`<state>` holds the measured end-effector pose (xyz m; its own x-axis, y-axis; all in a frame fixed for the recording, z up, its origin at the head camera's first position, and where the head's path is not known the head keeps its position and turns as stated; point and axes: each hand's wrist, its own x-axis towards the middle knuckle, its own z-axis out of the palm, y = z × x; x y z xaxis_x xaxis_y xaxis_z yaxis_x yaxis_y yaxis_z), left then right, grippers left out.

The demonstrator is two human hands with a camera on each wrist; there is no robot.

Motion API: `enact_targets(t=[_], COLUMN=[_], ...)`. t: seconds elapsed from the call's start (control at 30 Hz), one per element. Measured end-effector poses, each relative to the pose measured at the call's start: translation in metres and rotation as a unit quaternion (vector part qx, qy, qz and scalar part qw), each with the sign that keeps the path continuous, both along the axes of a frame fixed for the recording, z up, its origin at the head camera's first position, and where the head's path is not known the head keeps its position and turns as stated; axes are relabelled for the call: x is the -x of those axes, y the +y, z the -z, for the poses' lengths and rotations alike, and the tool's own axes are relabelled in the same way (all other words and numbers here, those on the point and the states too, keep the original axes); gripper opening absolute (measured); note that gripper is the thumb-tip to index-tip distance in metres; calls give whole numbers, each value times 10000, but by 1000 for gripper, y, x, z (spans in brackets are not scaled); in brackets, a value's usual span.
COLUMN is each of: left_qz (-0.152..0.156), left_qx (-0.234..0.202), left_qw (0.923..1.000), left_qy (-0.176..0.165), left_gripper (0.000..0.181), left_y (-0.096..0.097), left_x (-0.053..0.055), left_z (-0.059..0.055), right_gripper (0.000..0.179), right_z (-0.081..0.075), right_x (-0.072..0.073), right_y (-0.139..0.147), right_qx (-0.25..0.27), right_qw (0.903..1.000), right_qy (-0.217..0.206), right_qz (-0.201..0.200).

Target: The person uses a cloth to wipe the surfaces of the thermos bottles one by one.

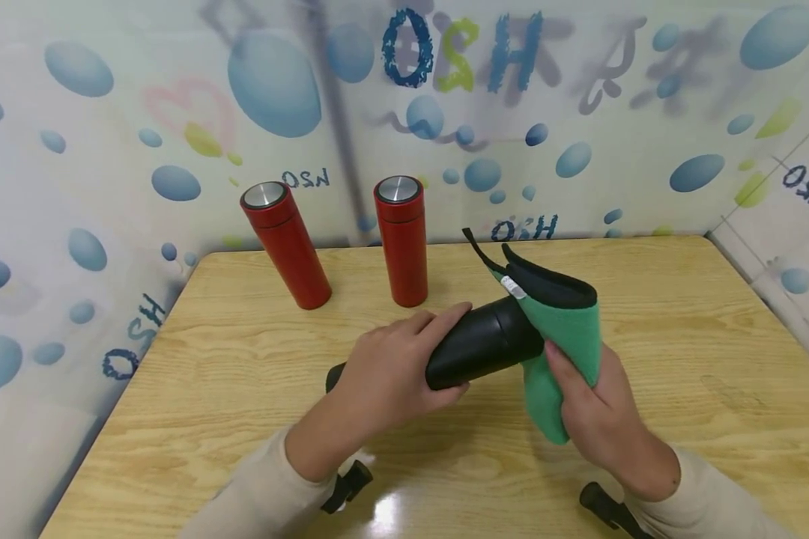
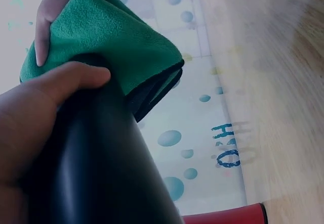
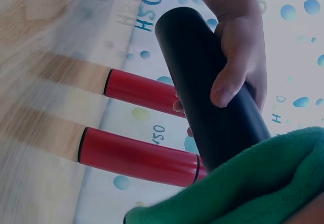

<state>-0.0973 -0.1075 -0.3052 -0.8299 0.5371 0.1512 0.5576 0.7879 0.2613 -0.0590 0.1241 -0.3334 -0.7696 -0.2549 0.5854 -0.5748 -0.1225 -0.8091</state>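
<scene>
My left hand (image 1: 391, 370) grips a black flask (image 1: 479, 348) around its middle and holds it nearly level above the wooden table (image 1: 681, 337). My right hand (image 1: 596, 404) holds a green cloth with a black inner side (image 1: 562, 322) wrapped over the flask's far end. In the left wrist view the black flask (image 2: 101, 168) fills the lower left, my thumb lies across it, and the green cloth (image 2: 106, 37) covers its top. The right wrist view shows the flask (image 3: 207, 92) with my left hand's fingers (image 3: 238, 62) curled round it and the cloth (image 3: 243, 188) below.
Two red flasks with silver lids stand at the table's back, one (image 1: 285, 243) tilted in view on the left, one (image 1: 401, 239) beside it. A bubble-patterned wall (image 1: 580, 112) closes the back and sides. Black wrist-mount parts (image 1: 347, 486) show near my sleeves.
</scene>
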Motion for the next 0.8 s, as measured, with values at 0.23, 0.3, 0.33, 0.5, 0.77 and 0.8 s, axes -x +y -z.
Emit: enact_targets(t=[0.23, 0.3, 0.33, 0.5, 0.77, 0.8], left_qz=[312, 467, 563, 1187, 2456, 2593], left_qx=[-619, -1225, -1608, -3799, -6239, -6396], left_qw=[9976, 9913, 9853, 9172, 7352, 7169], left_qy=[-2, -81, -152, -181, 991, 985], left_gripper=[85, 87, 88, 88, 64, 63], left_y=[-2, -3, -3, -4, 6, 8], left_x=[-2, -4, -4, -5, -3, -4], left_z=[-3, -4, -5, -6, 6, 6], right_gripper=[38, 37, 35, 25, 43, 44], right_z=[1, 1, 0, -2, -6, -5], right_x=[0, 0, 0, 1, 6, 6], right_y=[5, 6, 6, 5, -3, -4], right_qx=[628, 742, 759, 846, 781, 798], right_qw=[9976, 9945, 9924, 9706, 8874, 8797], right_qy=[-66, -232, -380, -2069, -4540, -4682], right_qz=[289, 702, 894, 888, -162, -251])
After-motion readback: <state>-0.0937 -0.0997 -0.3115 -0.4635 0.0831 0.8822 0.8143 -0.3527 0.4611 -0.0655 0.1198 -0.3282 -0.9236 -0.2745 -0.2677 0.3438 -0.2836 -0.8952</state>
